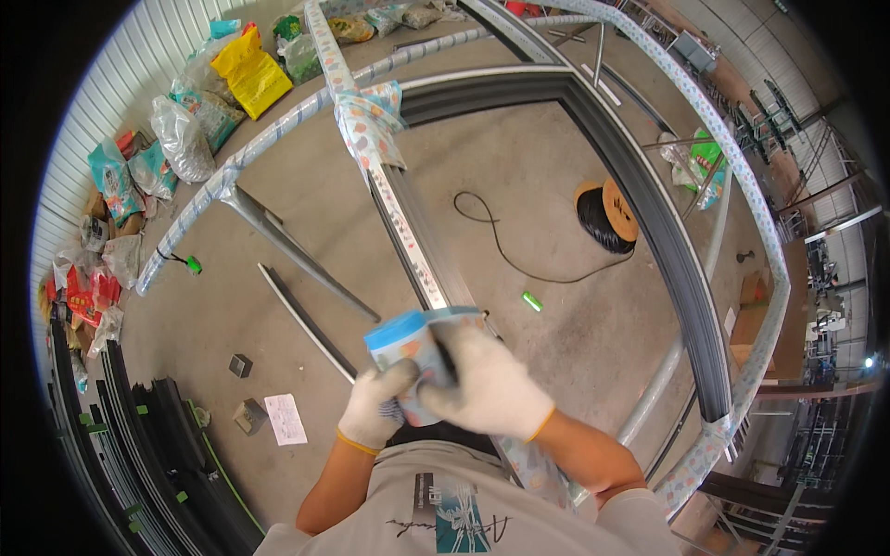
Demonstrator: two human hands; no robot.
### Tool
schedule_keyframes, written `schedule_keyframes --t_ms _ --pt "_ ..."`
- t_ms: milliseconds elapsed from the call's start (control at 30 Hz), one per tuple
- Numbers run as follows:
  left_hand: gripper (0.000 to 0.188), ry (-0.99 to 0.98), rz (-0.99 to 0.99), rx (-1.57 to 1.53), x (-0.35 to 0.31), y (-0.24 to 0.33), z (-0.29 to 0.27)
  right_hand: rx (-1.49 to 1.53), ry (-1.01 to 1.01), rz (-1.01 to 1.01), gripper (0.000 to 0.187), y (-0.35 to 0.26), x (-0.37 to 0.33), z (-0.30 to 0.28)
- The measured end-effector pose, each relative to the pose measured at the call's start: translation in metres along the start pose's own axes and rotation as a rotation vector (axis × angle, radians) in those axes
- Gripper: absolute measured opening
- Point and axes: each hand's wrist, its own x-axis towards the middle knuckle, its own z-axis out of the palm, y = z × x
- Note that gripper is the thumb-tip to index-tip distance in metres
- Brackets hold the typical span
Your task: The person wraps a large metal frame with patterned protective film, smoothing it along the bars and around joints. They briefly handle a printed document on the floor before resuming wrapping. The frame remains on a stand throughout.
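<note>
A roll of patterned wrapping strip with a blue end is held close in front of my body, beside a dark metal frame bar. My left hand, in a white glove with a dark thumb, grips the lower left of the roll. My right hand, gloved white with grey fingers, closes over the roll's right side; motion blurs it slightly. Farther up the bar, a bunched patterned wrap covers the joint with a crossing bar. The fingertips on the roll's far side are hidden.
A curved wrapped tube rings the frame on the right. A spool of black cord and a green cylinder lie on the floor. Filled bags line the wall; dark profiles are stacked at left, near a paper sheet.
</note>
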Motion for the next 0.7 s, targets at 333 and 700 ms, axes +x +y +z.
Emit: schedule_keyframes --t_ms 333,700 --pt "0.043 -0.134 -0.165 -0.300 0.165 -0.112 -0.107 0.729 -0.061 0.304 0.059 0.193 0.090 0.035" --pt "0.041 0.333 0.115 -0.126 0.135 -0.006 -0.064 0.644 0.000 0.334 0.067 0.100 0.093 -0.070"
